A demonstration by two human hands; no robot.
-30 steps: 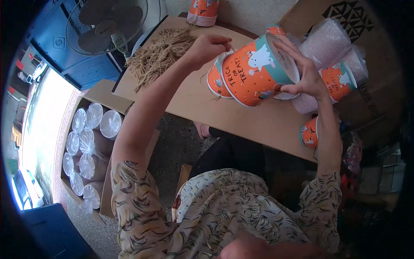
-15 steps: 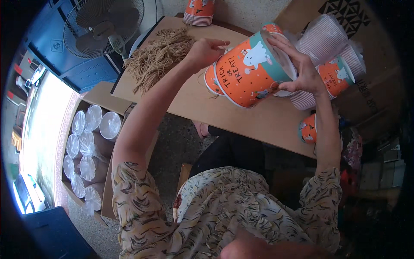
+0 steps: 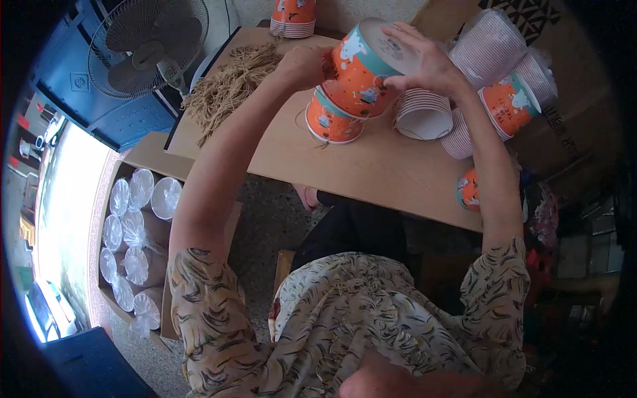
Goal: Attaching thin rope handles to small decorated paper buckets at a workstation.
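An orange paper bucket (image 3: pixel 358 83) with a teal band and white cartoon figures is held tilted, its flat white base (image 3: pixel 391 48) facing up and right. My right hand (image 3: pixel 431 66) grips the base end, fingers over the base and thumb on the side. At the left side of the bucket, my left hand (image 3: pixel 306 68) is closed against its wall; the fingertips are partly hidden. Below, a second orange bucket (image 3: pixel 334 123) stands mouth down on the table (image 3: pixel 371 169); the held bucket overlaps its top in view. Bits of twine show by its rim.
Loose brown twine (image 3: pixel 232 89) lies at the table's left. Nested white cups (image 3: pixel 424 116), wrapped stacks (image 3: pixel 491 50) and another orange bucket (image 3: pixel 507 106) are at right. A fan (image 3: pixel 149 50) stands far left, above a carton of plastic-wrapped stacks (image 3: pixel 136 229). More orange buckets (image 3: pixel 292 16) stand behind.
The held bucket has moved up and slightly left, with both hands following. More of the lower bucket and of the white nested cups now shows.
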